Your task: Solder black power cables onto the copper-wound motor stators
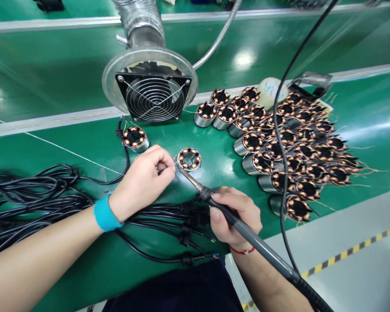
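Note:
My right hand [235, 214] is closed around the handle of a soldering iron [247, 229]. The iron's metal tip points up and left, close to the left rim of a motor stator [189, 159] with copper windings that stands upright on the green bench. At that same rim, my left hand [146, 180] pinches a black cable [161, 172], of which only a short dark piece shows. Thin wires lie between those fingertips and the iron's tip; whether they touch is too small to tell. Another stator [134, 138] with a black cable attached stands behind my left hand.
A fume extractor fan [156, 99] hangs at the back. Several stators [279, 151] stand in rows on the right, with the iron's black cord [282, 151] crossing in front of them. Coiled black cables [29, 195] lie on the left, and several cable ends [185, 234] lie near the front edge.

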The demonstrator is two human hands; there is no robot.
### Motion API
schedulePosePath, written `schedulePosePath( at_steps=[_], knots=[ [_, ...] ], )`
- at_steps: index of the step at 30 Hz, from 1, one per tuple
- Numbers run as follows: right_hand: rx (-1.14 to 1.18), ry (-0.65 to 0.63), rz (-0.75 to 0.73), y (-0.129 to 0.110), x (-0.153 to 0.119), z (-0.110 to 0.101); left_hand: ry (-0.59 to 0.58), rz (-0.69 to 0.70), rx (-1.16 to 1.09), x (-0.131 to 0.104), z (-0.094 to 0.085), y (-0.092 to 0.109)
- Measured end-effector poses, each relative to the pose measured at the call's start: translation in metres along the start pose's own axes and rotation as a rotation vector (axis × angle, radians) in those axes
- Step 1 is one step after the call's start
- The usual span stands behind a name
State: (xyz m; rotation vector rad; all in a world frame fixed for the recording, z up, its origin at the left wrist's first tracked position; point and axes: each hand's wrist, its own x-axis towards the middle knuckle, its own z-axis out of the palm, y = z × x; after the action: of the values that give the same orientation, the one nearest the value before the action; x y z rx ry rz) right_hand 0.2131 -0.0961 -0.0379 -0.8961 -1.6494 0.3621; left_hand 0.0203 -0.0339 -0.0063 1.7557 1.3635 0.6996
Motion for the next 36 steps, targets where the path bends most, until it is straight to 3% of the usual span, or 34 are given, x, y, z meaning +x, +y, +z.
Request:
schedulePosePath(
  at_steps=[36],
  knots=[
    [-0.043, 0.032, 0.012, -0.0003, -0.002, 0.002, -0.004, -0.108, -0.067, 0.0007, 0.0007, 0.0017]
  ],
)
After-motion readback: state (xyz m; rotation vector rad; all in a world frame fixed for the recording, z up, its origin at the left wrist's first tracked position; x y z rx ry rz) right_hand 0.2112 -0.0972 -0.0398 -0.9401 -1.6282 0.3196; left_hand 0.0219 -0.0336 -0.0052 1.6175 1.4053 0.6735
